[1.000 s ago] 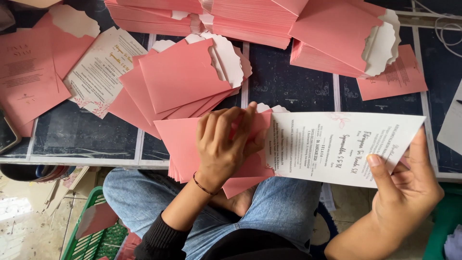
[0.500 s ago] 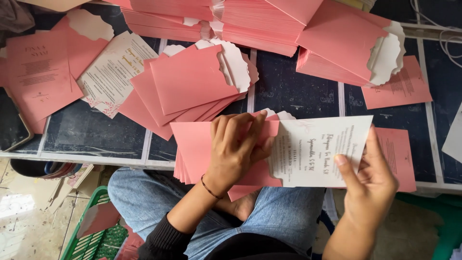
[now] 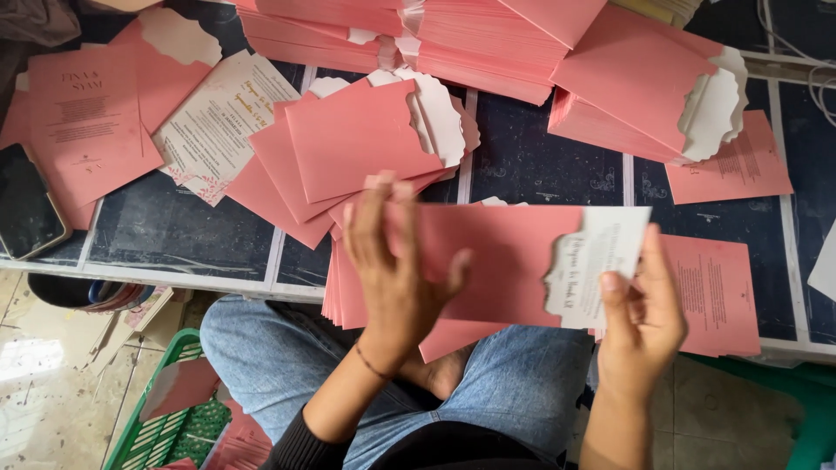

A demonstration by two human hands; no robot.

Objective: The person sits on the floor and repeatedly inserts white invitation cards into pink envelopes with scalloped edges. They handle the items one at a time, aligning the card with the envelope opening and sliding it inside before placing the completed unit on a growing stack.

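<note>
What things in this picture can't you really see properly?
- Left hand: blurred in the head view, so how its fingers meet the pink envelope is unclear.
- White card: partly hidden inside the envelope and behind the right hand.
- Phone: cut off by the left edge.
- Green basket: cut off by the bottom edge, so what it holds is partly out of sight.

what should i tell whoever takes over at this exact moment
Left hand: open, fingers spread on the pink paper envelope atop a stack at the table edge.
Right hand: pinches the white printed card, most of it already inside the envelope.
Done: card partly inserted.
Left: push it fully in. More empty scallop-flap pink envelopes lie behind.
</note>
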